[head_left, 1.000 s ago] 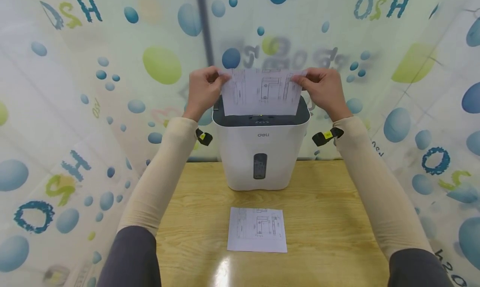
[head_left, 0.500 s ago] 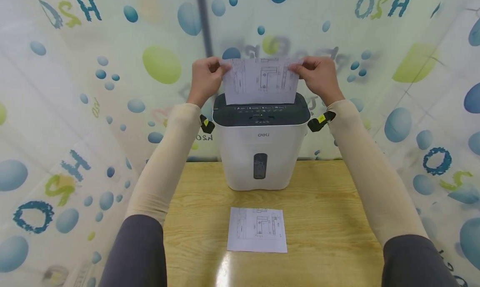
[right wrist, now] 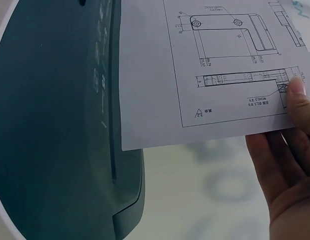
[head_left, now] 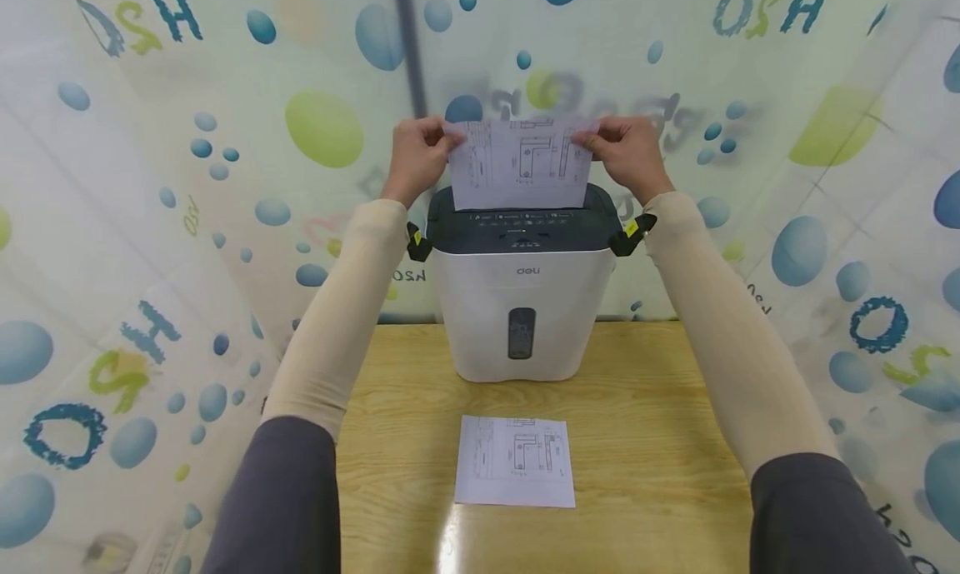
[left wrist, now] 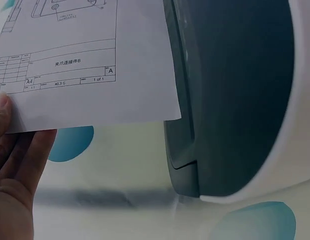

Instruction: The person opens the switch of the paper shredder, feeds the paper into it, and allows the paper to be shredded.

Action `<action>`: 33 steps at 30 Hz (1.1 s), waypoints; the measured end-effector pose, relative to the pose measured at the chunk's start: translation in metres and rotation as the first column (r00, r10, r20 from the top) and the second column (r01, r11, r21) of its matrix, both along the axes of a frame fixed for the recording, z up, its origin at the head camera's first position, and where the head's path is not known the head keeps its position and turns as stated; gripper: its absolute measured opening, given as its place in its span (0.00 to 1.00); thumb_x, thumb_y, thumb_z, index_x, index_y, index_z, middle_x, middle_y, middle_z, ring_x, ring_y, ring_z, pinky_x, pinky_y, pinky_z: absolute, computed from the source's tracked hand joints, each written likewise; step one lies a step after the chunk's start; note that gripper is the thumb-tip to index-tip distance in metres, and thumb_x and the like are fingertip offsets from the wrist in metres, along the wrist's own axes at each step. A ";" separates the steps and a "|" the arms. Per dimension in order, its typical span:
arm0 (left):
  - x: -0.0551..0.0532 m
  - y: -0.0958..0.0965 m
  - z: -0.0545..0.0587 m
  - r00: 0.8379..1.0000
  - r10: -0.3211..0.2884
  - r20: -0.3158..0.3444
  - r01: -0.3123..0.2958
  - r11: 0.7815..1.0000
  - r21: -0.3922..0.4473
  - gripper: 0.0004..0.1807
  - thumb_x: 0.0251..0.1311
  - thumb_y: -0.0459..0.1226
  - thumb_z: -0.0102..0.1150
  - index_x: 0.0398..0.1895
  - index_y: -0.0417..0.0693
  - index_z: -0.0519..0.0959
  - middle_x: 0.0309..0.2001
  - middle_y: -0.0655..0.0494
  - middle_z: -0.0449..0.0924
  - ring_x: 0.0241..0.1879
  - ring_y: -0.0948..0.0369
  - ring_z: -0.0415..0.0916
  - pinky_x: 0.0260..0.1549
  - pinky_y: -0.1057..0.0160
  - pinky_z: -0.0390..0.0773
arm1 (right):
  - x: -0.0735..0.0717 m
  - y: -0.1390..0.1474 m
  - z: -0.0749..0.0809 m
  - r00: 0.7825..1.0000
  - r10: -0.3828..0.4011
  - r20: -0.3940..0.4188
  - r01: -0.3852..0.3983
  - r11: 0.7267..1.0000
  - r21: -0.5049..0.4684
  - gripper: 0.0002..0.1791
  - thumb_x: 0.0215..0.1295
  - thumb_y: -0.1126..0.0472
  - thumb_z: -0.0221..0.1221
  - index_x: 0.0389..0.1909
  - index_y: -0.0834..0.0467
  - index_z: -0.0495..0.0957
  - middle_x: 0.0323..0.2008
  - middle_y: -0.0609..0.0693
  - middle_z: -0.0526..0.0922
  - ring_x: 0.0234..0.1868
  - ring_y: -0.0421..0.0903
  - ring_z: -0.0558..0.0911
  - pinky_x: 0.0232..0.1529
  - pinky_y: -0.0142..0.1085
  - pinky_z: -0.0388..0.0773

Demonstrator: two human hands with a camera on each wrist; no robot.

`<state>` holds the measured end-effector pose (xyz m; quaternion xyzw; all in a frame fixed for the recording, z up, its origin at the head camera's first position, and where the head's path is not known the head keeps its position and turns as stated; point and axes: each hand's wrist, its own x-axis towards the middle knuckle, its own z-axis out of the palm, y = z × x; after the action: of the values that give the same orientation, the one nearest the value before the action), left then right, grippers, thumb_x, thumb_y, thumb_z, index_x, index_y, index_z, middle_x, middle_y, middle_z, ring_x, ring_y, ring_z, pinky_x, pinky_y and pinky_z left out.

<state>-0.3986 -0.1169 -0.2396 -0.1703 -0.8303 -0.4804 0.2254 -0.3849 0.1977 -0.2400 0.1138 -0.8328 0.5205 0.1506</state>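
1. White shredder (head_left: pixel 527 287): on the wooden table (head_left: pixel 645 441).
2. Above the shredder's top: printed sheet (head_left: pixel 504 170), lower edge near the slot (right wrist: pixel 113 167), left hand (head_left: pixel 415 159) and right hand (head_left: pixel 630 156) each pinching an upper corner.
3. Before the shredder: second sheet (head_left: pixel 515 461), flat.
4. Behind: patterned curtain (head_left: pixel 322 132), partly hidden by the shredder.

Pale sheeting (head_left: pixel 480 49) closes us in at the back and on both sides, printed all over with blue spots (head_left: pixel 324 275), green blobs (head_left: pixel 324 130) and big letters (head_left: pixel 176 13), some reading backwards. A dark band (head_left: pixel 408 49) runs down the back, leaning slightly. Below, the desk (head_left: pixel 652 441) is yellowish wood with visible grain, catching one white streak of light (head_left: pixel 448 536) toward the near side.
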 end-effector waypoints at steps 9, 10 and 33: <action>-0.008 0.000 -0.008 1.000 0.013 0.017 -0.012 0.999 -0.041 0.09 0.72 0.37 0.61 0.42 0.43 0.88 0.43 0.47 0.89 0.39 0.62 0.82 0.41 0.68 0.75 | -0.005 0.002 -0.007 1.000 0.016 -0.007 -0.016 1.000 0.000 0.18 0.67 0.49 0.67 0.51 0.55 0.88 0.45 0.45 0.91 0.41 0.36 0.88 0.59 0.40 0.82; -0.008 0.000 -0.008 1.000 0.012 0.016 -0.011 0.999 -0.047 0.09 0.72 0.37 0.61 0.42 0.43 0.88 0.44 0.47 0.89 0.39 0.61 0.82 0.41 0.68 0.76 | -0.005 0.002 -0.008 1.000 0.021 -0.014 -0.021 1.000 -0.005 0.17 0.67 0.50 0.67 0.51 0.56 0.88 0.44 0.45 0.91 0.40 0.35 0.88 0.58 0.40 0.83; -0.011 -0.003 -0.016 0.994 0.044 0.097 -0.036 0.995 -0.088 0.10 0.73 0.40 0.60 0.40 0.44 0.86 0.41 0.50 0.87 0.37 0.61 0.78 0.38 0.67 0.78 | -0.013 -0.001 -0.012 0.998 -0.004 0.055 0.001 0.999 0.051 0.19 0.67 0.47 0.67 0.51 0.53 0.88 0.46 0.44 0.91 0.45 0.39 0.89 0.66 0.43 0.77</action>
<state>-0.4095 -0.1194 -0.2552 -0.1391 -0.8637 -0.4473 0.1859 -0.3980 0.1964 -0.2519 0.1022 -0.8496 0.5019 0.1255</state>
